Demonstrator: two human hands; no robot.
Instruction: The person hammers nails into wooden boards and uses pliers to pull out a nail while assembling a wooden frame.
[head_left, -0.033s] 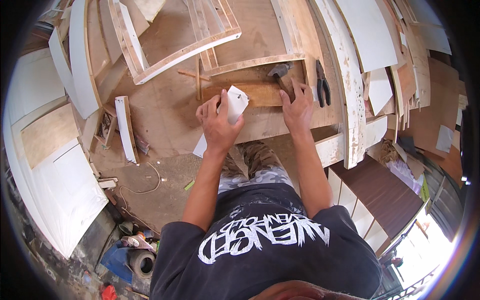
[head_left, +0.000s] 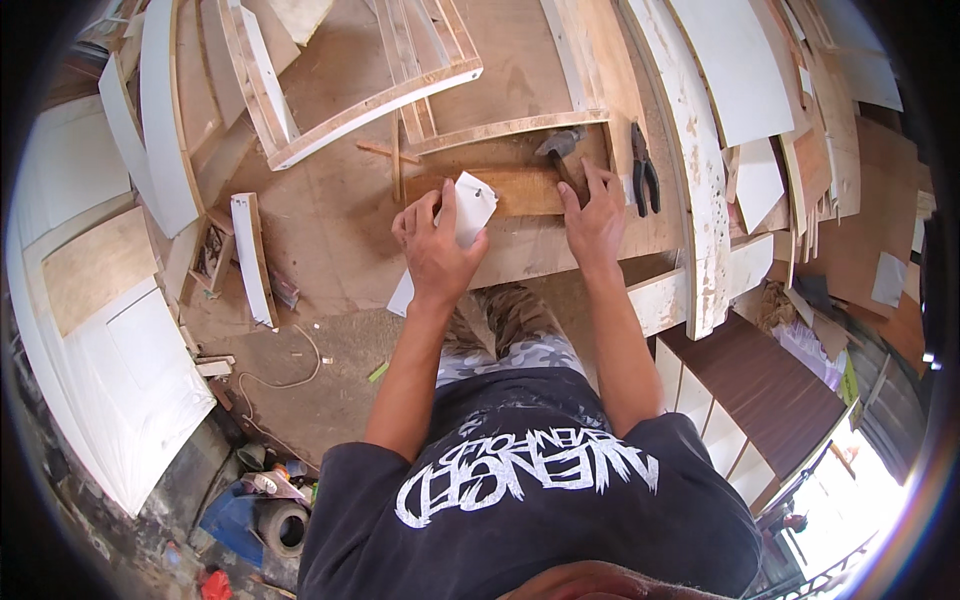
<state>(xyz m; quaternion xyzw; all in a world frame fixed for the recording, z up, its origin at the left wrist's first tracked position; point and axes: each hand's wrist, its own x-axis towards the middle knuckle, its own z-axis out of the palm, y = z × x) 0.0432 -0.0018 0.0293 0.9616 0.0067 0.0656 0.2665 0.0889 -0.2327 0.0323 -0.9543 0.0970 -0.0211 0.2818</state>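
Note:
My left hand (head_left: 437, 245) is closed around a narrow white board (head_left: 474, 200). A small dark nail or screw (head_left: 478, 194) shows near the board's far end, and its lower end (head_left: 401, 294) comes out below my wrist. My right hand (head_left: 597, 220) grips the wooden handle of a hammer (head_left: 558, 143), its metal head pointing away from me. Between and beyond both hands a brown wooden block (head_left: 525, 190) lies flat on the workbench (head_left: 545, 250). Black-handled pliers (head_left: 645, 170) lie just right of the hammer.
White-faced wooden frames (head_left: 375, 115) lie across the far bench. Long boards (head_left: 700, 200) and stacked panels (head_left: 740, 70) line the right side. A short white-faced piece (head_left: 252, 258) is at the bench's left. A dark brown cabinet (head_left: 755, 385) stands at lower right; a cord (head_left: 300, 380) trails on the floor.

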